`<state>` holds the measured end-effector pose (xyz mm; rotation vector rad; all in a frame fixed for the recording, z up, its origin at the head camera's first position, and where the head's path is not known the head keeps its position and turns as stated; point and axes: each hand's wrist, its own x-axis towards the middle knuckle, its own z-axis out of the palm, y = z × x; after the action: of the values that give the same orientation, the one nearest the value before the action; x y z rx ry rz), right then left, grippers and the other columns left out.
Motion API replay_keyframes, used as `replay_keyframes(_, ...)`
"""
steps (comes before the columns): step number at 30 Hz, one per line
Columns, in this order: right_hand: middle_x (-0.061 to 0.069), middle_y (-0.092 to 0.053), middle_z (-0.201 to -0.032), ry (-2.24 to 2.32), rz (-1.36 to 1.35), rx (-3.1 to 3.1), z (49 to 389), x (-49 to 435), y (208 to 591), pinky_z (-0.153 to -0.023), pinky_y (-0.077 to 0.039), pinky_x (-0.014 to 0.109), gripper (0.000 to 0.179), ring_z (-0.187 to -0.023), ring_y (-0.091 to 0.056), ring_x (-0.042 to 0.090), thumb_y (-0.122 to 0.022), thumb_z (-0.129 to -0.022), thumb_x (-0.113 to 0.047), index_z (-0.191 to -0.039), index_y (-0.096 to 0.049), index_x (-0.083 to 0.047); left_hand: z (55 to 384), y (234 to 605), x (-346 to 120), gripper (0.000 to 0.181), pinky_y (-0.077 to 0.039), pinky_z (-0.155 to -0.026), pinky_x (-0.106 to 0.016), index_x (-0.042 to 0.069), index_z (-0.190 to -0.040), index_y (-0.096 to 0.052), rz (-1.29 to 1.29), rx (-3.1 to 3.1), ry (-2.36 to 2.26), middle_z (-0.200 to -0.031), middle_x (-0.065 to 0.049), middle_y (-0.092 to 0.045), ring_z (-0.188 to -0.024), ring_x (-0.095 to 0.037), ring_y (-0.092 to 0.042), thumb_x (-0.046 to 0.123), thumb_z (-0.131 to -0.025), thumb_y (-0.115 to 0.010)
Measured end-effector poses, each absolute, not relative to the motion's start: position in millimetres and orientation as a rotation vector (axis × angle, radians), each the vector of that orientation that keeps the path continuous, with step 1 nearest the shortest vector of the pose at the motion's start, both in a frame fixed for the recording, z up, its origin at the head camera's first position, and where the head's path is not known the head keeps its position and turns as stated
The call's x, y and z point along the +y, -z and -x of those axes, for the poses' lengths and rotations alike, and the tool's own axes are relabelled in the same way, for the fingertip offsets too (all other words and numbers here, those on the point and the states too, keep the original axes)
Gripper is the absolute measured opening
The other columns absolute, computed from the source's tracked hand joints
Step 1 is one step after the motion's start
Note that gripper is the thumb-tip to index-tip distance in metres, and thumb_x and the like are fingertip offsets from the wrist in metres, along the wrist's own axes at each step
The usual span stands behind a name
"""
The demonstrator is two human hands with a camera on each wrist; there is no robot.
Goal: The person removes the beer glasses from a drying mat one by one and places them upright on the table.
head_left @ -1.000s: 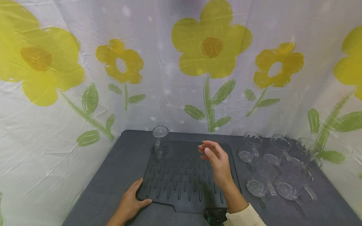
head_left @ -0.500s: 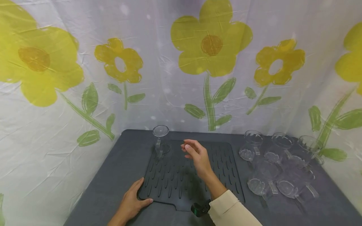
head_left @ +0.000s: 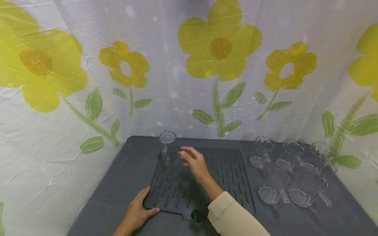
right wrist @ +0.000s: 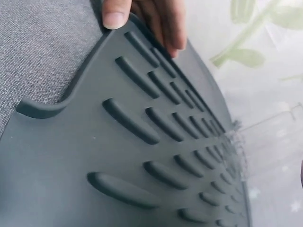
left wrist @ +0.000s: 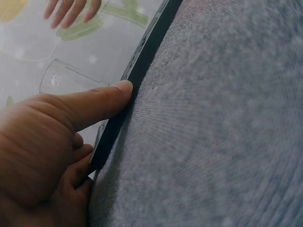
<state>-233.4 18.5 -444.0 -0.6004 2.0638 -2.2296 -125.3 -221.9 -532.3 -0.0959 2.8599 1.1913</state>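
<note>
My left hand point(head_left: 136, 208) grips the near left corner of a dark ridged drying mat point(head_left: 220, 183). Its thumb point(left wrist: 106, 101) presses the front edge while the fingers lie along the left side. A clear glass mug point(head_left: 165, 151) stands at the mat's far left corner, a thick-ringed round end on top and its handle facing me. My right hand point(head_left: 193, 162) hovers over the mat just right of this mug, fingers loosely bent and holding nothing. In the left wrist view, the right hand's fingertips point(left wrist: 73, 12) hang near the top, above the mug's faint outline.
Several more clear glass mugs point(head_left: 267, 195) stand upright in rows on the grey tabletop point(head_left: 118, 177), right of the mat. A curtain point(head_left: 165, 82) with printed yellow flowers encloses the back and sides. A small black device point(head_left: 198, 215) sits by my right cuff.
My right hand has moved left across the mat, from its right side to beside the glass mug. The left hand stays at the mat's corner, and the mugs have not moved.
</note>
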Motion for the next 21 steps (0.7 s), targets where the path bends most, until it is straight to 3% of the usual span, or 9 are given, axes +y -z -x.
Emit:
replay_keyframes(8, 0.011, -0.063, -0.123, 2.173, 0.562, 2.097, 242, 1, 460, -0.088, -0.048, 0.057, 0.04, -0.111, -0.058, 0.026, -0.054, -0.1, -0.031, -0.131, -0.058, -0.006, 125, 532, -223, 0.105, -0.034, -0.1, -0.063, -0.003, -0.147, -0.036, 0.106, 2.865, -1.204, -0.145, -0.026, -0.037, -0.131, -0.047, -0.033, 0.035, -0.065, -0.09)
replay_keyframes(14, 0.012, -0.061, -0.125, 2.135, 0.476, 2.07, 245, -8, 463, -0.089, -0.049, 0.054, 0.04, -0.113, -0.057, 0.026, -0.056, -0.099, -0.032, -0.131, -0.059, -0.008, 124, 531, -222, 0.105, -0.035, -0.1, -0.062, -0.002, -0.147, -0.036, 0.084, 2.876, -1.187, -0.145, -0.025, -0.037, -0.131, -0.047, -0.034, 0.038, -0.066, -0.089)
replay_keyframes(21, 0.018, -0.054, -0.133, 2.071, 0.493, 2.066, 234, -15, 446, -0.092, -0.048, 0.051, 0.04, -0.12, -0.052, 0.032, -0.053, -0.101, -0.023, -0.134, -0.054, 0.0, 124, 531, -221, 0.105, -0.036, -0.099, -0.061, -0.002, -0.147, -0.036, 0.09, 2.881, -1.183, -0.145, -0.025, -0.038, -0.13, -0.047, -0.036, 0.038, -0.066, -0.089)
